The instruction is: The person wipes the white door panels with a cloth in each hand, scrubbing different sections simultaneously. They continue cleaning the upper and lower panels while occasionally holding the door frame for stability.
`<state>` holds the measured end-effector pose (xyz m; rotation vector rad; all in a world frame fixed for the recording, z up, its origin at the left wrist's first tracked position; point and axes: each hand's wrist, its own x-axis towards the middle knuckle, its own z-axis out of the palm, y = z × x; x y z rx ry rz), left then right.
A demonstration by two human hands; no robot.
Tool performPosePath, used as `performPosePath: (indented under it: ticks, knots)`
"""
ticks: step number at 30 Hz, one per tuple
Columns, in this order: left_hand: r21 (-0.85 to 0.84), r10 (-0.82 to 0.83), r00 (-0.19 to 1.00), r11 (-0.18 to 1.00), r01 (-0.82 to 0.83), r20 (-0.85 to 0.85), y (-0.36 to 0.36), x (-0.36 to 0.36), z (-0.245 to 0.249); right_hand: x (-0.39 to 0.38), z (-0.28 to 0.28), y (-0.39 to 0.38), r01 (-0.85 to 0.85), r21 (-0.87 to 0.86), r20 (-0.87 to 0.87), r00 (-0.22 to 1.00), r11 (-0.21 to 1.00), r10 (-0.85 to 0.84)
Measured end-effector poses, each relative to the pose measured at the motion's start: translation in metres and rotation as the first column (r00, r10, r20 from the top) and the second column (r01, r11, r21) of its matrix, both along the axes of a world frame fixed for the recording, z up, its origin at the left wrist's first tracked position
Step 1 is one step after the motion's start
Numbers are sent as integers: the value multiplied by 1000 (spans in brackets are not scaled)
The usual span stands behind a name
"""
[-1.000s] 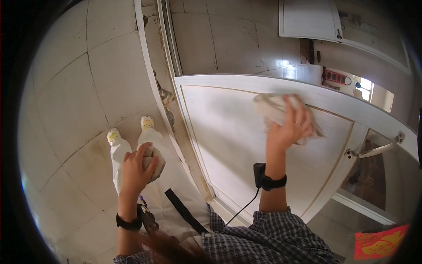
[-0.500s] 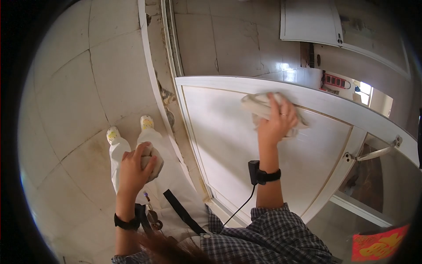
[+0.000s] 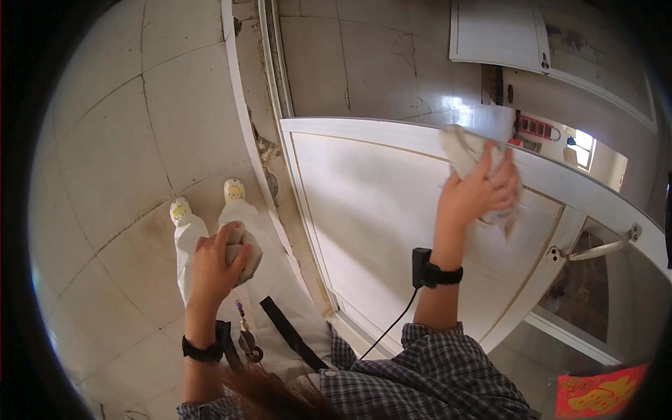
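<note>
My right hand presses a pale cloth against the upper edge of a white door, fingers bent over the fabric. The cloth covers part of the door's frame and its panel groove. My left hand is held low in front of my legs, closed round a bunched grey cloth. A metal handle is fixed to the door, right of my right hand.
A worn door sill with a metal track runs beside the door. Tiled floor lies to the left under my shoes. White cabinets stand at the far right, and a red and gold decoration is at lower right.
My right hand has slid the pale cloth to the right and slightly up along the door's edge. The left hand stays nearly still with its grey cloth.
</note>
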<state>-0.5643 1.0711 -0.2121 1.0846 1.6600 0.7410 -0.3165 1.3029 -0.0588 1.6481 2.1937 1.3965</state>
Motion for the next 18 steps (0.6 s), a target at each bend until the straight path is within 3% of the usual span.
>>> performPosePath:
  ticks: [2, 5, 8, 11, 14, 18]
  knots:
    - [0, 15, 1000, 1000, -15, -6, 0, -4, 2, -5, -23, -2, 48, -69, -10, 999, 996, -49]
    - [-20, 34, 999, 999, -35, -30, -1, -7, 2, 19, -72, 10, -100, -20, 160, 982, 995, 102]
    - [-29, 52, 999, 998, -53, -11, -2, -9, 2, 21, -72, 13, -191, -72, 106, 975, 979, 198]
    - [-28, 52, 998, 998, -53, -20, -3, -11, 0, 12, -25, 4, -178, -269, -86, 983, 947, 160]
    - [-151, -4, 1000, 989, 6, 12, -3, -14, -1, 13, 31, -1, -115, -108, -86, 991, 988, 106]
    - [-103, 12, 1000, 995, -10, 19, -3, -11, -6, 12, 88, 2, -121, 159, -155, 977, 980, 146]
